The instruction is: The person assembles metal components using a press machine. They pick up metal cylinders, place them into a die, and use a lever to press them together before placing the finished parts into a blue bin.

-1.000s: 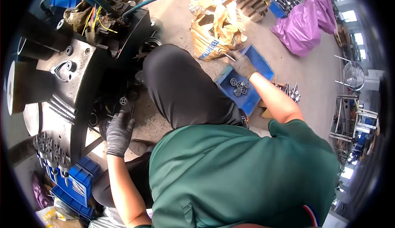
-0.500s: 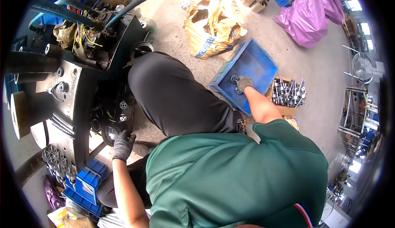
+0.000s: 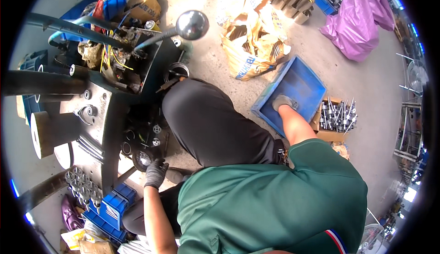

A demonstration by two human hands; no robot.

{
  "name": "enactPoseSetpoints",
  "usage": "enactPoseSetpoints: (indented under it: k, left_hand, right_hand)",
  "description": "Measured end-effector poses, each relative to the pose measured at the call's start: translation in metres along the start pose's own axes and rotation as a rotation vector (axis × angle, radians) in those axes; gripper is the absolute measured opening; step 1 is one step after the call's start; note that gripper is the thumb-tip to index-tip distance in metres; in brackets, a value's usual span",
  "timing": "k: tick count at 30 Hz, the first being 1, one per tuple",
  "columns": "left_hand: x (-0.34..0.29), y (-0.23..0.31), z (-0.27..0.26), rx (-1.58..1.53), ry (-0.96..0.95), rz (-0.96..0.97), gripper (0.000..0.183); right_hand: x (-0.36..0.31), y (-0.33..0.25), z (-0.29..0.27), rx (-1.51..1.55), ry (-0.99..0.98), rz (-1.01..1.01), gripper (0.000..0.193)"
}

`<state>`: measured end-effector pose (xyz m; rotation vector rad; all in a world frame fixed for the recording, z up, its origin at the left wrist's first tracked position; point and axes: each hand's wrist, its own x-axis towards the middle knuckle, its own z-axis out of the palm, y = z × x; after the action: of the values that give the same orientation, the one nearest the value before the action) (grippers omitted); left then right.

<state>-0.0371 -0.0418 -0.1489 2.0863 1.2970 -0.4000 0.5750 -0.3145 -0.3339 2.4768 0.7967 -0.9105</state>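
Observation:
My right hand (image 3: 283,101), in a grey work glove, reaches down into a shallow blue crate (image 3: 268,110). Beside its fingers on the crate floor lies a small round metal part (image 3: 294,103), partly covered by the hand. The fingers are blurred, so I cannot tell whether they grip anything. On the other side, my left hand (image 3: 156,173), in a dark grey glove, hovers by my lower leg with fingers apart and nothing visible in it. Nearest to it is a dark round metal piece (image 3: 143,159) under the machine bench.
A machine with a ball-ended lever (image 3: 192,25) and metal worktable (image 3: 103,116) stands on my left. Ahead are a torn yellow sack (image 3: 250,38) and a purple bag (image 3: 355,29). A cardboard box of metal shafts (image 3: 337,116) sits right of the crate.
My right hand has shifted over the round parts in the crate, covering where they showed before. The whole view has swung slightly, moving the scene right and down. My left hand keeps its place by the bench.

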Motion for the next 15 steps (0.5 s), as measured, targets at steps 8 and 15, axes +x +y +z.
enactPoseSetpoints:
  k: [8,15]
  left_hand:
    - [0.001,0.005,0.001,-0.007,-0.065,-0.054,0.038]
    - [-0.004,0.000,0.004,0.051,-0.099,-0.069,0.040]
  right_hand:
    - [-0.033,-0.019,-0.010,0.622,0.046,0.586,0.084]
    - [-0.023,0.008,0.011,0.617,0.084,0.334,0.076]
